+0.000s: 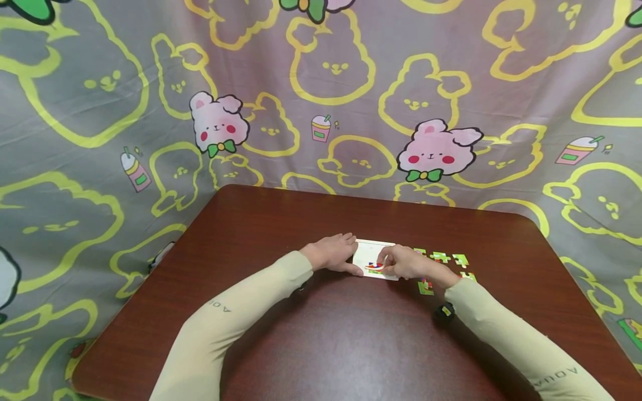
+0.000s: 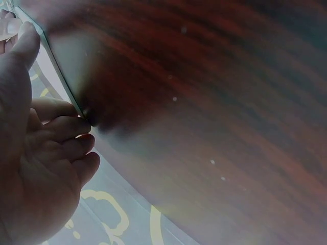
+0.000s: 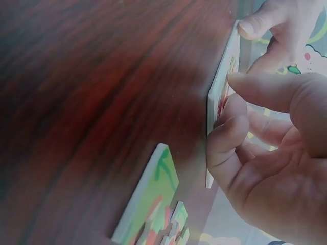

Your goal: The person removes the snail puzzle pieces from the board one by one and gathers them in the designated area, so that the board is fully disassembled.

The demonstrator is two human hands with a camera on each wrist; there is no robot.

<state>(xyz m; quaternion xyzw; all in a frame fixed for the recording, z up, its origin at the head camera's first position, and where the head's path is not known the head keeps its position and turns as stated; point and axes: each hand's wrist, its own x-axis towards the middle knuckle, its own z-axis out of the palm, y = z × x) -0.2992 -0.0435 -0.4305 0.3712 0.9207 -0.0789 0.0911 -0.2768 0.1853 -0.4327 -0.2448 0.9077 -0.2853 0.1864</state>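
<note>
A white puzzle tray [image 1: 368, 252] lies flat on the brown table. My left hand [image 1: 335, 252] holds it along the left side, fingers at the far corner and thumb at the near corner. In the left wrist view those fingers [image 2: 71, 127] bend against the tray's edge. My right hand [image 1: 408, 262] is over the tray's right half and pinches a red, blue and white puzzle piece [image 1: 373, 266] between thumb and fingers, low over the tray's near part. From the right wrist view, the curled right fingers [image 3: 227, 138] hide most of that piece.
Several loose green puzzle pieces [image 1: 440, 257] lie right of the tray, some partly behind the right forearm. One piece [image 3: 153, 196] shows large in the right wrist view. A cartoon-print curtain [image 1: 336, 83] hangs behind the table [image 1: 321, 334].
</note>
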